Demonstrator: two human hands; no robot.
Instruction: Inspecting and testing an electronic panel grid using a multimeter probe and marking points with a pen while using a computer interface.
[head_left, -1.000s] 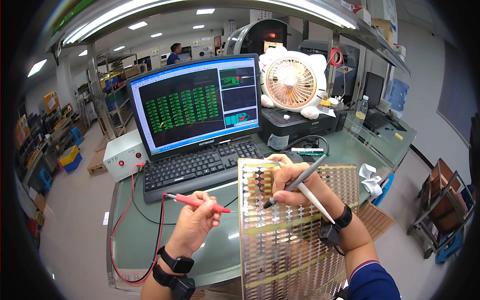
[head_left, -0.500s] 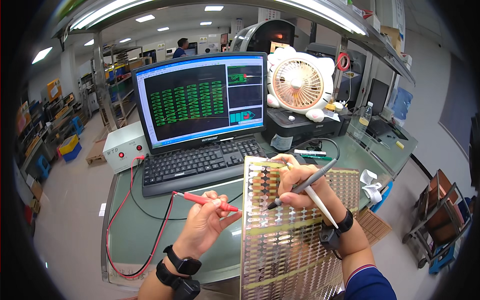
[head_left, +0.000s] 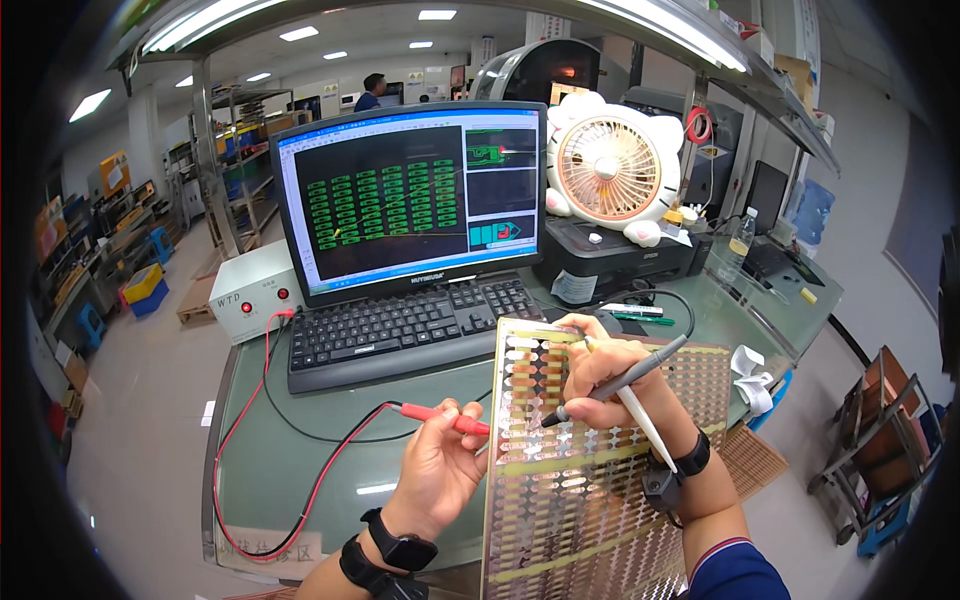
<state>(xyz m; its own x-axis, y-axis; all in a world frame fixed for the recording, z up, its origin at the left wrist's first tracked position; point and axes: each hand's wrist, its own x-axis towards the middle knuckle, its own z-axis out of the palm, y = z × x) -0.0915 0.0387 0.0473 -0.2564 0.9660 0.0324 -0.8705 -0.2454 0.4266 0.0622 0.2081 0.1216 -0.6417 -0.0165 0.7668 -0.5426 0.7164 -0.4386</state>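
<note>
A large copper-coloured circuit board panel [head_left: 545, 468], patterned with rows of small repeated pads, stands tilted in front of me. My left hand [head_left: 440, 470] pinches a red test probe [head_left: 428, 412] beside the board's left edge; the probe's tip goes out of sight at that edge. Over the upper part of the board, my right hand [head_left: 608, 372] is closed round a dark grey test probe [head_left: 632, 374]. That probe's black tip points down-left, close to the pads; contact cannot be told. A slim white pointed tool [head_left: 648, 428] also sits in my right hand, slanting toward the wrist.
Behind the board are a keyboard [head_left: 420, 325], a monitor [head_left: 385, 200] with a green layout, and a white box [head_left: 250, 290] that the red lead plugs into. A cat-shaped fan [head_left: 612, 165] stands on a black printer [head_left: 620, 258]. A bottle [head_left: 741, 240] is at right.
My left hand and the red probe have moved right, up against the board's left edge, hiding the probe's tip. My right hand keeps its grip. The whole view has shifted slightly.
</note>
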